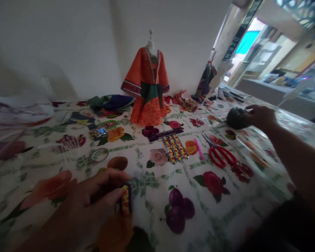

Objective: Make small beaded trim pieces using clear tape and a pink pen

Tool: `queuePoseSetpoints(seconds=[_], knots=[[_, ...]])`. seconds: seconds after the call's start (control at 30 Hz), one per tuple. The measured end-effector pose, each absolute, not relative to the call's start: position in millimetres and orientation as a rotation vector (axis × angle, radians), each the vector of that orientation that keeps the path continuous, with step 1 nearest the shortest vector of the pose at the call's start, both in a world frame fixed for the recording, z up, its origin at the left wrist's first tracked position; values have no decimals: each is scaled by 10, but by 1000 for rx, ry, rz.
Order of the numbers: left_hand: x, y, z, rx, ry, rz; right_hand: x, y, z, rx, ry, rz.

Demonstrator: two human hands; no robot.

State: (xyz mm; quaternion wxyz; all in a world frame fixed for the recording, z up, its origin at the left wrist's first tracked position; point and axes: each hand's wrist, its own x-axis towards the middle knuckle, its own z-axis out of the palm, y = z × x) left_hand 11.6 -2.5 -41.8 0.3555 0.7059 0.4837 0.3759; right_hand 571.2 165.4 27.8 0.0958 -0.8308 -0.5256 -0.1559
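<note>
At the lower left, my left hand (94, 197) pinches a short strip of trim (125, 199), yellow and red with a dark border, between thumb and fingers. My right hand (264, 117) reaches far out to the right, its fingers closed at the top of a dark, rounded, cushion-like lump (236, 119). What those fingertips hold, if anything, is too small to make out. Red-handled scissors (222, 154) lie partly open nearer the middle. Several yellow-and-red strips with glittery edges (175, 148) lie side by side, below a dark patterned band (168, 134). Beside them rests a pink stick (199, 148).
A small dress form in an orange and green dress (148, 87) stands at the back against the wall. Folded cloth (112, 102) lies behind it to the left. A ring (99, 155) and a shiny packet (98, 133) sit on the flowered tablecloth (157, 182).
</note>
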Motion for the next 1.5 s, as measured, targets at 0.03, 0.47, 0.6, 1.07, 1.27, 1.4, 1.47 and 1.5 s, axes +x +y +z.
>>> queuePoseSetpoints(seconds=[0.03,0.47,0.6,1.07,1.27,1.4,1.47,1.5], knots=[[111,-19,-387,1804,1249,939,5671,1645,263,-2419,-1545,-505],[124,-261,-73,1623,1257,781,4442,1248,314,-1580,-1863,-616],[146,-194,-133,1648,1369,743,4030,1132,321,-1405,-2063,-497],[95,-71,-290,2269,1405,862,4054,1007,-28,-1368,-2683,-170],[126,-188,-235,2837,1181,728,4159,958,-95,-1404,-2786,-148],[148,-310,-262,3074,1103,428,4142,919,-135,-1364,-2769,-64],[158,-348,-301,3073,1121,387,4162,915,-178,-1353,-2754,-48],[166,-359,-326,3063,1125,380,4180,916,-201,-1359,-2751,-51]])
